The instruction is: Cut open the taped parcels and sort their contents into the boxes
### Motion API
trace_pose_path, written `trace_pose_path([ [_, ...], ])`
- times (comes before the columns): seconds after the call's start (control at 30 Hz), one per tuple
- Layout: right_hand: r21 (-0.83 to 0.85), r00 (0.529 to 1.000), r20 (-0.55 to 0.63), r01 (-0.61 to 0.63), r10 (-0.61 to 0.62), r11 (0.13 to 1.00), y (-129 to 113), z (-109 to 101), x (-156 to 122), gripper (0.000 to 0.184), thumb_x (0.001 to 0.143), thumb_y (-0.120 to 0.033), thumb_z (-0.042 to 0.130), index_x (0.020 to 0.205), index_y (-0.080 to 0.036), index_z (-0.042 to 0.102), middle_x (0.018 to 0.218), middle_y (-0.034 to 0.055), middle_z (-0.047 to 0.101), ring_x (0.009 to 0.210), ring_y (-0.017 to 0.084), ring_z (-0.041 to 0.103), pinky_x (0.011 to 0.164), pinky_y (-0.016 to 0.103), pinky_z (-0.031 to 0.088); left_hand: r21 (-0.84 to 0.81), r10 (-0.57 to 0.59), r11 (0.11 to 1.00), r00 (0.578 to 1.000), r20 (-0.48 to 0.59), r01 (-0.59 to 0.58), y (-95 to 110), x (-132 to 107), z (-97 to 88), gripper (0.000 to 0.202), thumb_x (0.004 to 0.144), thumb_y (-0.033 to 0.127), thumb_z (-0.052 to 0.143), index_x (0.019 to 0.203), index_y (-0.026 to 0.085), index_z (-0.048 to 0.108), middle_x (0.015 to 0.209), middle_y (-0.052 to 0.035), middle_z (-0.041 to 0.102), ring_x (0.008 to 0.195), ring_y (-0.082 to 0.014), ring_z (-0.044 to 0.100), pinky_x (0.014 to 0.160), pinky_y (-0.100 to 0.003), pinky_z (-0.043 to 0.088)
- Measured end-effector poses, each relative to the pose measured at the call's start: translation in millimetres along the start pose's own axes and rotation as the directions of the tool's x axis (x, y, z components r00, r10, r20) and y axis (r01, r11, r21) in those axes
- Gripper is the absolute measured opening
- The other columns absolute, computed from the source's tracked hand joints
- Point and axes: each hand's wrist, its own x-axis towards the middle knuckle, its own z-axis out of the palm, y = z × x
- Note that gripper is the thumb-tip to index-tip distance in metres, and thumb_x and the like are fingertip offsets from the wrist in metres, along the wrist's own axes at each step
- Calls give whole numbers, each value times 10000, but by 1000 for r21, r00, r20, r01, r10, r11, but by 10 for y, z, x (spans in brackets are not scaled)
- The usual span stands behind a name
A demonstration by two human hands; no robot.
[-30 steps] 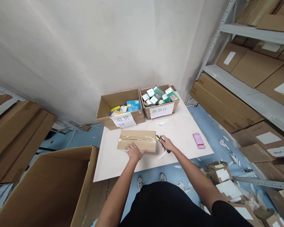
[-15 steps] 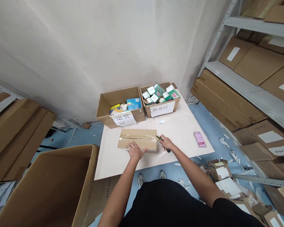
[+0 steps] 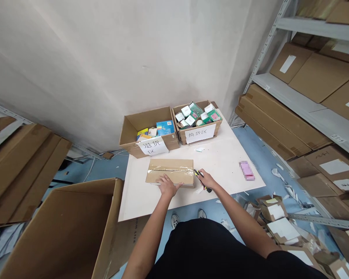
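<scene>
A sealed cardboard parcel (image 3: 170,171) with clear tape along its top lies on the white table (image 3: 221,159). My left hand (image 3: 167,185) rests flat on the parcel's near edge, fingers spread. My right hand (image 3: 207,179) is closed around a yellow-and-black utility knife (image 3: 200,176), its tip at the parcel's right end.
Two open labelled cartons stand at the table's back: the left carton (image 3: 133,131) holds a few boxes, the right carton (image 3: 202,128) is full of small boxes. A pink item (image 3: 247,171) lies at the right. A large open carton (image 3: 61,228) stands at the left; shelves (image 3: 305,112) with cartons at the right.
The hands and parcel have barely moved; the view has shifted slightly. The knife stays at the parcel's right end.
</scene>
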Motion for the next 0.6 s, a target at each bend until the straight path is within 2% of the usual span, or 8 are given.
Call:
trace_pose_path([
  [0.1, 52, 1000, 1, 11, -11, 999, 94, 67, -37, 306, 1044, -361, 454, 1339, -276, 447, 559, -111, 529, 388, 139, 536, 448, 214, 477, 15, 14, 1000, 1000, -13, -14, -14, 8, 0, 1334, 798, 974, 208, 1627, -71, 195, 1615, -413, 303, 1427, -600, 352, 1110, -666, 336],
  [0.2, 117, 1000, -1, 28, -28, 993, 197, 150, -59, 310, 1033, -397, 469, 1319, -280, 449, 558, -118, 516, 389, 133, 524, 434, 213, 481, 42, 23, 999, 1000, -14, -23, -25, 13, -6, 1322, 808, 963, 208, 1625, -76, 198, 1615, -409, 309, 1425, -589, 368, 1145, -651, 295],
  [0.5, 234, 996, -79, 63, -45, 970, 266, 393, -140, 339, 996, -493, 465, 1252, -270, 449, 562, -134, 490, 361, 102, 493, 402, 181, 460, 53, 21, 998, 1000, 2, -21, -27, 87, 58, 1331, 808, 960, 151, 1621, -94, 176, 1600, -434, 305, 1407, -613, 371, 1102, -683, 325],
  [0.6, 277, 993, -95, 98, -75, 956, 332, 462, -160, 376, 976, -518, 475, 1257, -269, 453, 553, -138, 496, 346, 104, 494, 380, 181, 441, 73, 30, 997, 1000, -9, -29, -37, 107, 82, 1323, 814, 954, 141, 1617, -97, 189, 1597, -429, 319, 1408, -605, 374, 1117, -688, 298],
])
